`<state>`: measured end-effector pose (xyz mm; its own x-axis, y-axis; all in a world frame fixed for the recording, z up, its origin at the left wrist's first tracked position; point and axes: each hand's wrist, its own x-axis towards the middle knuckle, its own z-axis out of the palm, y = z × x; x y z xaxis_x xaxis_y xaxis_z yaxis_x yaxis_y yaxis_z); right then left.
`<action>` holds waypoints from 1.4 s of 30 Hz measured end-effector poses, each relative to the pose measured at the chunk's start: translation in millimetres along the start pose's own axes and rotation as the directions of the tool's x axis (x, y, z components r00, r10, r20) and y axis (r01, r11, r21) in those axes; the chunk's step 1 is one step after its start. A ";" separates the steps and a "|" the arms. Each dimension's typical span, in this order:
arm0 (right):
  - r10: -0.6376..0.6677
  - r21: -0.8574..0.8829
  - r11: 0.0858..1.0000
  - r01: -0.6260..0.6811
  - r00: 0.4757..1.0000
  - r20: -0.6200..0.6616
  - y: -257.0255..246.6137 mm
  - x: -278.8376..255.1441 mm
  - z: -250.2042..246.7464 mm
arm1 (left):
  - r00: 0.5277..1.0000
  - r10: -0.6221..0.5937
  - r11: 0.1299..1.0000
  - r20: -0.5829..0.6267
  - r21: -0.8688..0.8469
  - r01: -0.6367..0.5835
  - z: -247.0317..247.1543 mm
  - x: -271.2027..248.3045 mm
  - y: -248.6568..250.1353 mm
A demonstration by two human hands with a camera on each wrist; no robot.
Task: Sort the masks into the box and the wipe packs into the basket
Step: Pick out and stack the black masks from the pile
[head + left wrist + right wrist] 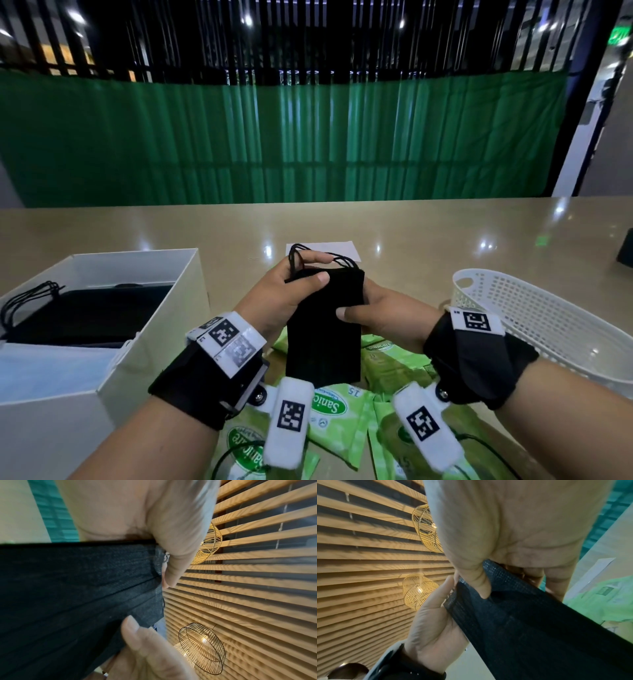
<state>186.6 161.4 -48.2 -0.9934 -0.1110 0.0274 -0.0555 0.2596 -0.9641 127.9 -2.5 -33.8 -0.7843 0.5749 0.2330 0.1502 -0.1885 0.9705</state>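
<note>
Both hands hold a stack of black masks (323,329) upright above the table, in front of me. My left hand (294,291) grips its upper left edge, thumb on the front, with the black ear loops (301,255) over its fingers. My right hand (380,311) grips the right side, thumb on the front. Up close, the black mask fabric (68,595) fills the left wrist view and the same masks (530,628) cross the right wrist view. Green wipe packs (339,418) lie under my hands. The white box (144,335) at the left holds black masks (89,315). An empty white basket (555,325) stands at the right.
A white paper sheet (342,251) lies beyond my hands. A dark object (626,250) sits at the right table edge. Pale blue material (44,373) fills the near part of the box. A green curtain hangs behind the table.
</note>
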 end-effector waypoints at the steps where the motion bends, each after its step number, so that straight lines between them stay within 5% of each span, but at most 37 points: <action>1: -0.004 -0.012 1.000 0.004 1.000 0.002 -1.1 -0.2 0.3 | 1.000 0.001 1.000 -0.010 -0.009 -0.001 0.8 -0.1 3.5; 13: 0.282 -0.284 0.927 -0.245 0.955 0.097 22.9 2.5 -3.7 | 0.987 0.125 0.951 -0.097 -0.271 -0.147 0.4 10.9 56.0; 17: 0.231 0.041 0.972 -0.232 0.973 0.022 29.0 0.6 -12.0 | 0.957 0.152 0.954 -0.247 -0.215 -0.207 -15.6 14.0 57.8; 23: 0.199 0.455 0.882 -0.124 0.972 -0.121 31.5 -7.5 -45.5 | 0.898 0.054 0.920 -0.436 -0.329 -0.214 -40.8 12.9 54.0; 29: 0.217 0.594 0.803 -0.037 0.948 -0.235 25.6 -20.8 -66.1 | 0.915 0.014 0.924 -0.402 -0.344 -0.165 -45.3 11.2 56.2; 36: 0.084 0.756 0.644 0.116 0.972 -0.220 20.7 -23.6 -75.8 | 0.931 -0.095 0.938 -0.352 -0.344 -0.034 -38.6 11.7 48.5; 39: 0.112 0.733 0.678 0.061 0.976 -0.185 11.6 -23.0 -73.4 | 0.940 -0.116 0.920 -0.320 -0.391 -0.019 -44.2 12.9 54.3; 42: 0.213 0.582 0.807 -0.096 0.967 -0.136 9.6 -25.0 -68.0 | 0.952 -0.103 0.919 -0.287 -0.395 -0.020 -51.8 10.1 62.9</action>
<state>204.2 231.8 -40.1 -0.9866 0.0787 -0.1430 0.1084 -0.3385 -0.9347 98.2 -49.9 26.5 -0.9351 0.3385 0.1047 -0.0840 -0.4990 0.8625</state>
